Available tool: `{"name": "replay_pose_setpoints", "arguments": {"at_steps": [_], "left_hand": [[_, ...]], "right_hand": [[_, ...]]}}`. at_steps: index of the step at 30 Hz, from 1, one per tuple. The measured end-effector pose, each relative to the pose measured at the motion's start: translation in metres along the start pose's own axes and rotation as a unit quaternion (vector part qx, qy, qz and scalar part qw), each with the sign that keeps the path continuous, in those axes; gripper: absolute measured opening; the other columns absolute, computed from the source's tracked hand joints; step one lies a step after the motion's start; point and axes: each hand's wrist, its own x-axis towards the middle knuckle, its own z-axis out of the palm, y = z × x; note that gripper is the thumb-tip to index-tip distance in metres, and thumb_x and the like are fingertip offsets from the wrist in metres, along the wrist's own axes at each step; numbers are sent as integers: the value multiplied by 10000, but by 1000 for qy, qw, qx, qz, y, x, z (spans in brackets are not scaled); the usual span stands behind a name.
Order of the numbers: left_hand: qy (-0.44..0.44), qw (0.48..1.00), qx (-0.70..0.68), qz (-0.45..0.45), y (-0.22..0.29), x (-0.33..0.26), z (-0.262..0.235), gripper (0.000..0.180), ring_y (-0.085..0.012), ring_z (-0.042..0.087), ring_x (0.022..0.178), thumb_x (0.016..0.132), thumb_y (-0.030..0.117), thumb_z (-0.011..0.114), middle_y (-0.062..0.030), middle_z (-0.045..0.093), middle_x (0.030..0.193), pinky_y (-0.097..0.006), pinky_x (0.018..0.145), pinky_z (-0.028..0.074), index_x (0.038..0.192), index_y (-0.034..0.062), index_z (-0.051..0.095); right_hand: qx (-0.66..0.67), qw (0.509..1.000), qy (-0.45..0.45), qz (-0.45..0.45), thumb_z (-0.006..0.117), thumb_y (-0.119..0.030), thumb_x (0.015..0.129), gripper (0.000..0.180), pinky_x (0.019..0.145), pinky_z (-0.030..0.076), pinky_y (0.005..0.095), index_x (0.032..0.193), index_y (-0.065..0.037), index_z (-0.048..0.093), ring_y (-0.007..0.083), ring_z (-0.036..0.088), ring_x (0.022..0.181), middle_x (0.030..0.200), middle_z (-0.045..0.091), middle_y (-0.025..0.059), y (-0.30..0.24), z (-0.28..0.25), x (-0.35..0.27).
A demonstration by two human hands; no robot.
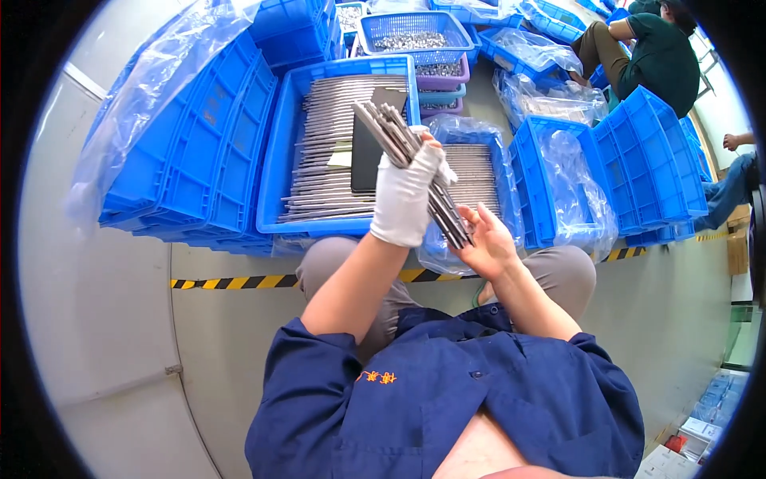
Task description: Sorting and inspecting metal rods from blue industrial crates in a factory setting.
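My left hand (406,195), in a white glove, grips a bundle of long thin grey metal strips (392,130) around its middle, tilted so the top leans left. My bare right hand (485,243) supports the bundle's lower end from the right, fingers spread against the strips. Behind the bundle stands a blue plastic crate (281,152) filled with rows of the same metal strips (323,160), with a dark flat rectangular object (365,156) lying on them. A second blue crate lined with clear plastic (504,164) holds more strips on the right.
Stacked blue crates (199,144) under a clear bag stand at the left. More crates (638,160) and perforated baskets of small metal parts (415,36) sit behind. A person in dark green (658,52) sits at the back right. Yellow-black floor tape (231,283) runs across.
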Motion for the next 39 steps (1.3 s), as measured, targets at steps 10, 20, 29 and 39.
{"name": "replay_pose_setpoints", "arguments": {"at_steps": [10,20,29,39], "left_hand": [[34,943,308,125,-37,-30,18,183,-108,507,683,744,82,609,-14,531,754,-253,614,438,894,64,505],[77,971,170,152,-7,-17,8,236,-56,505,653,770,50,583,-2,516,774,-197,556,431,981,37,478],[0,952,196,235,240,44,32,155,-161,509,488,822,177,462,-64,502,556,-275,440,426,787,27,475],[181,974,-97,91,397,101,-67,281,-141,363,392,799,125,448,-19,338,423,-299,446,363,533,81,371]], "right_hand": [[100,973,-187,-89,365,-214,877,323,871,408,390,1089,-1,483,252,535,956,1051,543,158,1,55,-1],[-15,982,-117,-149,297,-267,902,348,793,410,355,1038,-4,480,237,533,844,909,557,101,5,106,11],[-122,974,14,-189,457,-258,850,196,485,316,265,784,-84,520,107,332,501,555,325,-28,-77,49,48],[-99,986,39,-131,458,-272,851,195,479,344,241,785,-105,534,94,361,506,565,367,-37,-83,34,88]]}}
